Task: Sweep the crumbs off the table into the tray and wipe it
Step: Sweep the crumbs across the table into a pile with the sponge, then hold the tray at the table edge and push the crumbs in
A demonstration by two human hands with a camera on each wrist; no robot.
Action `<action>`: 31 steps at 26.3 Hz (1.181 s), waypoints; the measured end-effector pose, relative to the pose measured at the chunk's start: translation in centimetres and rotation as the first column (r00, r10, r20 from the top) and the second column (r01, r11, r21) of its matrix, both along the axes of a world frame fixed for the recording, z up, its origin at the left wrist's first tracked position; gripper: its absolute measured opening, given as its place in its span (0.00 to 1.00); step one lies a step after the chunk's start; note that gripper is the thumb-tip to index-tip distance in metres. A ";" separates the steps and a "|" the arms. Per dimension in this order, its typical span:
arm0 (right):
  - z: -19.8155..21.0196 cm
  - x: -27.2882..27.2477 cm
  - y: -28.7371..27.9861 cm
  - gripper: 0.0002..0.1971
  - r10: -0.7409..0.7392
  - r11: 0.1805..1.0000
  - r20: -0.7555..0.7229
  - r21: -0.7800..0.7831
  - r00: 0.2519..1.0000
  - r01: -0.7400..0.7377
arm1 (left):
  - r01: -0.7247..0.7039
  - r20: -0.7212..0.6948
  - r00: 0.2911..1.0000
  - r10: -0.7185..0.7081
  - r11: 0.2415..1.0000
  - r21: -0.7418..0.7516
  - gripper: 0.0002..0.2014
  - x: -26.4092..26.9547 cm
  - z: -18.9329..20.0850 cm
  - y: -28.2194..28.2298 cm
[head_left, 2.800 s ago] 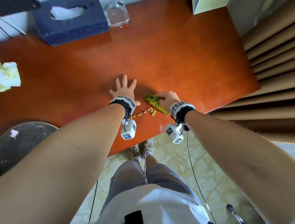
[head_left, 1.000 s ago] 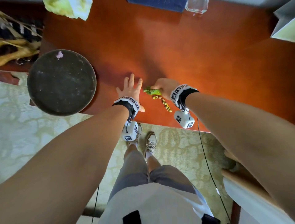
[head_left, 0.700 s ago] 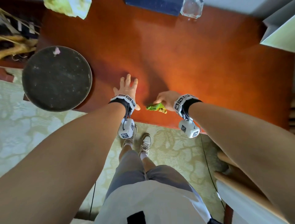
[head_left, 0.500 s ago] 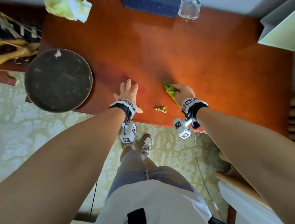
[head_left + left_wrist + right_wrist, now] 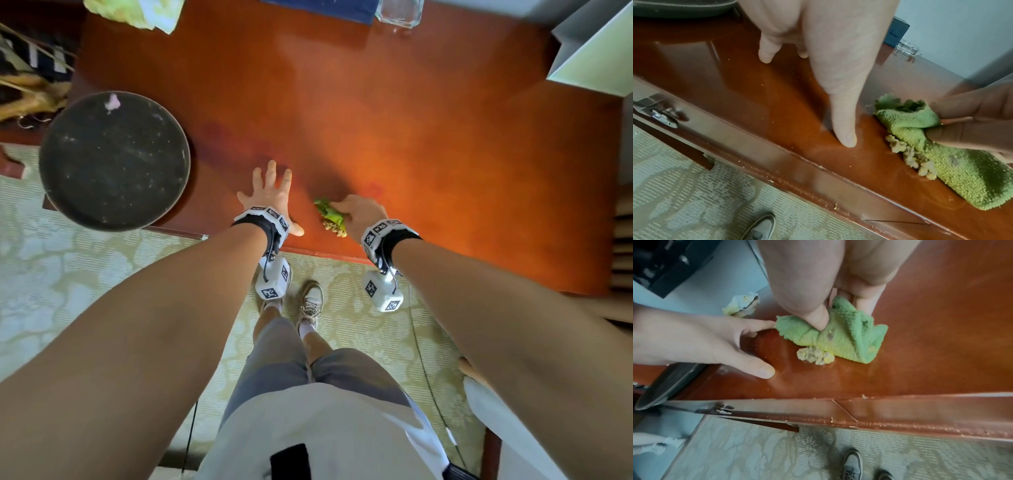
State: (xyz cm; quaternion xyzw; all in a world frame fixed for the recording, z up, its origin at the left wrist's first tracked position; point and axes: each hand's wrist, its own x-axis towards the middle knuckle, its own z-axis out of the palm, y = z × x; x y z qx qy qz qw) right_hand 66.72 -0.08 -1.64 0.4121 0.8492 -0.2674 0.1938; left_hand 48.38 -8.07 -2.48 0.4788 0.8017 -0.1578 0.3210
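Observation:
My right hand pinches a bunched green cloth and presses it on the red-brown table near the front edge. A small heap of yellowish crumbs lies against the cloth's left side. My left hand lies flat on the table left of the cloth, fingers spread, its thumb a short way from the crumbs. The round dark tray sits at the table's left corner and overhangs the edge.
A crumpled yellow-white tissue lies at the far left of the table. A blue tissue box and a glass ashtray stand at the back. A white box is at the far right. Patterned carpet lies below the edge.
The right hand brought the cloth back down against the crumb heap from the right, after lifting away half a second ago. The left hand stayed flat in place.

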 end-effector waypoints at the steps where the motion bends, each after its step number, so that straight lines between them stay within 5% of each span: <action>1: -0.1 -0.5 -0.3 0.28 0.066 0.998 -0.001 -0.012 0.998 -0.066 | 0.004 -0.001 1.000 -0.004 1.000 -0.011 0.65 0.0 0.1 0.0; 10: 4.7 -5.7 2.3 0.24 0.021 1.000 -0.043 0.013 0.999 -0.020 | -0.022 0.062 0.998 0.015 0.993 0.116 0.40 -4.9 4.3 -1.3; 20: 9.9 -18.9 1.1 0.21 0.111 0.993 -0.087 0.059 0.990 -0.106 | -0.402 0.067 0.915 0.397 0.901 0.165 0.28 -17.7 9.2 -7.8; 31: 8.7 -32.9 -4.7 0.15 -0.037 0.999 -0.043 -0.011 0.998 0.037 | -0.602 0.025 0.796 0.605 0.787 0.136 0.24 -32.0 4.5 -14.4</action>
